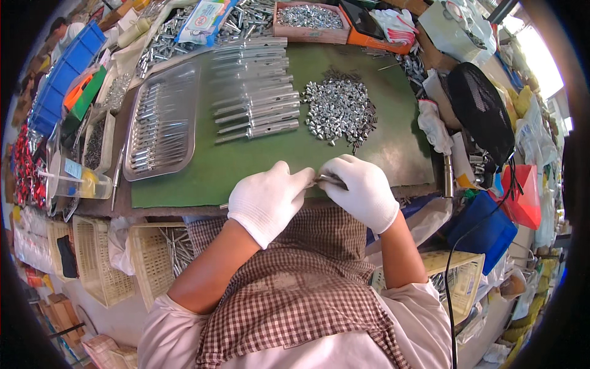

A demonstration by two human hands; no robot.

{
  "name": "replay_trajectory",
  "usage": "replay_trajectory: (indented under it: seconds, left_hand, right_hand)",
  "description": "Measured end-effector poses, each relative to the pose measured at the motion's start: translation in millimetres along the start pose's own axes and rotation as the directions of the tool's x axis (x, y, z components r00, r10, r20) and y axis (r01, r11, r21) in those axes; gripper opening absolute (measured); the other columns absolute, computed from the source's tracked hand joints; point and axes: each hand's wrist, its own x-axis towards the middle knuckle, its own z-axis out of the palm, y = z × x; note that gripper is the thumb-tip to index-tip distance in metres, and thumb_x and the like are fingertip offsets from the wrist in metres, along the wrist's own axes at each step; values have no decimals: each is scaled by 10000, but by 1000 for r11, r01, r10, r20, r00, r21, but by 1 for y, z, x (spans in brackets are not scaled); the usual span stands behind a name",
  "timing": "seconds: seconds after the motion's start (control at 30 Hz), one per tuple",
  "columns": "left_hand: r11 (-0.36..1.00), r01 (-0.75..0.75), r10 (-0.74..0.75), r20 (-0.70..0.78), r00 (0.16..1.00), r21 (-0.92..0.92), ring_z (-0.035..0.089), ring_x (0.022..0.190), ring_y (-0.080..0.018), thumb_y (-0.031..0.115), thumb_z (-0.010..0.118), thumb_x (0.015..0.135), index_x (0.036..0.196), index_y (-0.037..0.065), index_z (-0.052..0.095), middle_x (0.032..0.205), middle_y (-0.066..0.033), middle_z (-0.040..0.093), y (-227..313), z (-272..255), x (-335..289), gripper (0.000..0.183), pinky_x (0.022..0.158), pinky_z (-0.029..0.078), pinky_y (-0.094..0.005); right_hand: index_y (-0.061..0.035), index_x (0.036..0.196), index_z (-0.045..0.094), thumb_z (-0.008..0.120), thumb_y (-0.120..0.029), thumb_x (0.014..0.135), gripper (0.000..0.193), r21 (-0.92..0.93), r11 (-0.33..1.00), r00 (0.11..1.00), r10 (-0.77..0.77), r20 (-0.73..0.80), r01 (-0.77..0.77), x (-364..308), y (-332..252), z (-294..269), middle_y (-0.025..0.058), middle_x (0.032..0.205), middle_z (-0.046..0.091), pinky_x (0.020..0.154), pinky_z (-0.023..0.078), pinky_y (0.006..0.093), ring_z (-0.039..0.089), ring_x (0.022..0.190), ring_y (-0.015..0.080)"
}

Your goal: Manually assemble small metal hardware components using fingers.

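Both my hands wear white gloves and meet over the near edge of a green mat point(246, 166). My left hand point(267, 200) and my right hand point(362, 190) together pinch a thin metal rod point(329, 179) between their fingertips; its other end pokes out left of my left hand. A heap of small shiny metal sleeves point(339, 109) lies on the mat beyond my right hand. Finished metal rods point(255, 92) lie in a row on the mat's far middle.
A metal tray point(178, 92) with more rods lies at the mat's left. A pink box of small metal parts point(310, 21) stands at the back. Cream plastic baskets point(150, 258) sit below the table's left edge, a blue box point(485, 230) at the right.
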Motion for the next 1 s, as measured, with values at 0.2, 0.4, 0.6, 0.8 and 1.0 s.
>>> replay_trajectory:
  seconds: [0.2,0.4,0.6,0.8,1.0]
  left_hand:
    - [1000,-1,0,-14,1000,-22,657,667,-288,259,665,901,1120,252,701,815,-66,584,-2,2,0,222,586,548,-406]
    - [1000,-2,2,-9,1000,-22,642,629,-289,259,654,921,1098,251,700,789,-71,573,0,2,1,182,562,539,-408]
    - [1000,1,-1,-10,1000,-26,636,604,-296,261,647,933,1098,256,699,787,-79,569,-1,4,1,173,548,538,-410]
    - [1000,-8,8,-15,1000,-19,641,607,-293,274,648,939,1113,262,698,795,-75,571,-2,3,0,182,550,541,-408]
    - [1000,-11,10,-11,1000,-21,644,609,-289,272,653,936,1103,250,687,802,-74,571,-1,2,-1,172,547,544,-406]
  right_hand:
    - [-72,947,693,766,-187,849,168,60,997,997,44,-57,-41,3,1,8,124,858,651,703,534,422,660,788,344]
    - [-93,935,694,738,-175,858,120,-163,983,963,42,-267,-88,21,22,-1,106,894,643,691,542,419,668,797,327]
    - [-95,968,619,667,-131,864,121,-547,836,996,-81,-37,47,32,28,6,97,907,606,650,566,399,687,783,298]
    - [-80,1081,576,656,-109,859,238,-577,816,999,-38,15,40,26,23,7,109,923,618,652,570,410,692,798,301]
    - [-66,1015,642,665,-77,863,154,-407,913,998,15,-56,-37,3,13,-7,131,960,640,682,540,451,664,811,372]
